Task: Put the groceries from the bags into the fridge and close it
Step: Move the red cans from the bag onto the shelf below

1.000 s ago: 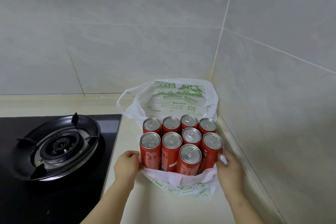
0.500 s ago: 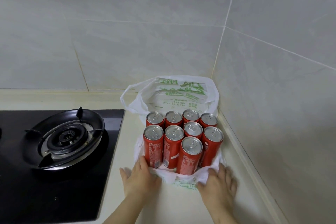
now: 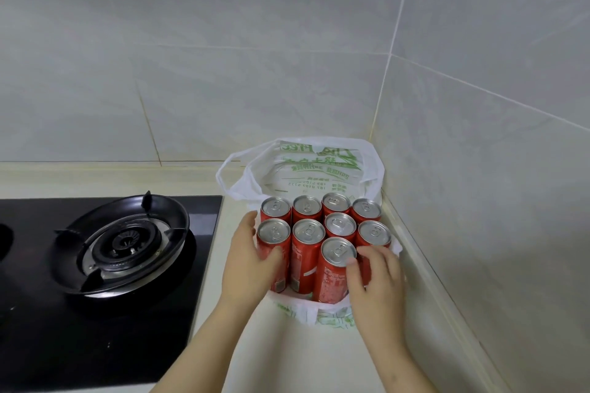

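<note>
Nine red cans (image 3: 340,223) are stood upright, packed together, in the pushed-down white bag (image 3: 319,169) on the table (image 3: 303,357), in the wall corner beside the stove (image 3: 127,239); no fridge is seen. The left grip (image 3: 245,265) is wrapped round the front-left can (image 3: 273,231), thumb across its face, while the right grip (image 3: 376,284) is curled, it seems, round the front-right can (image 3: 373,233), thumb pressed beside the front can (image 3: 332,277). Each can is best held around the body and lifted straight up, so that neighbours are not toppled and the bag is not dragged.
</note>
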Action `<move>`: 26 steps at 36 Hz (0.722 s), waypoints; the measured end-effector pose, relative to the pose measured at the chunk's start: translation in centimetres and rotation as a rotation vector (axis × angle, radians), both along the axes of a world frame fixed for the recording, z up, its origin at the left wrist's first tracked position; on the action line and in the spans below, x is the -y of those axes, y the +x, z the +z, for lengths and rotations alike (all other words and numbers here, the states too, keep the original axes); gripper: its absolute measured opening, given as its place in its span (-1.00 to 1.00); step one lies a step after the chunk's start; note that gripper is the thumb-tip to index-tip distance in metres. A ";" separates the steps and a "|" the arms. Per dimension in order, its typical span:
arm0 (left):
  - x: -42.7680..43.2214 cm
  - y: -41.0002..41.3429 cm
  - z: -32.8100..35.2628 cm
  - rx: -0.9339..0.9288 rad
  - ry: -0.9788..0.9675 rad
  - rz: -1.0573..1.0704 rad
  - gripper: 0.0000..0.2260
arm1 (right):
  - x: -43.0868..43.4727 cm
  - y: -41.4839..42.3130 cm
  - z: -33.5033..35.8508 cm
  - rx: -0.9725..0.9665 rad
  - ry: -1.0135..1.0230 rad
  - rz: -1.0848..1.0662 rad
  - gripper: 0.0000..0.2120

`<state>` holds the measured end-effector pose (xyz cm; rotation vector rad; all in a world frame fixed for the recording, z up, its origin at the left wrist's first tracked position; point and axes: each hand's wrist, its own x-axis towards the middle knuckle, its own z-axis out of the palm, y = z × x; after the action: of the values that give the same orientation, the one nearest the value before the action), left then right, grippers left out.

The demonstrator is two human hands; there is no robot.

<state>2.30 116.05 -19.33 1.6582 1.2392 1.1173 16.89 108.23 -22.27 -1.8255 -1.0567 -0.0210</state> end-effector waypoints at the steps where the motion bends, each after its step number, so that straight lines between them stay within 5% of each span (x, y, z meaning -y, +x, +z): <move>1: -0.2 0.1 0.3 -0.040 0.012 -0.014 -0.72 | -0.3 -0.3 0.3 -0.047 -0.009 0.037 -0.69; 9: -2.1 0.1 -0.8 -0.306 -0.024 -0.099 -0.49 | -1.5 -1.0 0.8 0.028 -0.331 0.098 -0.33; 26: -1.5 -0.1 -1.3 -0.267 -0.136 -0.122 -0.48 | -1.8 -0.3 0.2 -0.302 -0.234 0.215 -0.44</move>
<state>2.17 117.51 -20.59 1.7935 1.3277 0.7387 16.59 110.04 -22.10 -1.8383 -1.0641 0.5108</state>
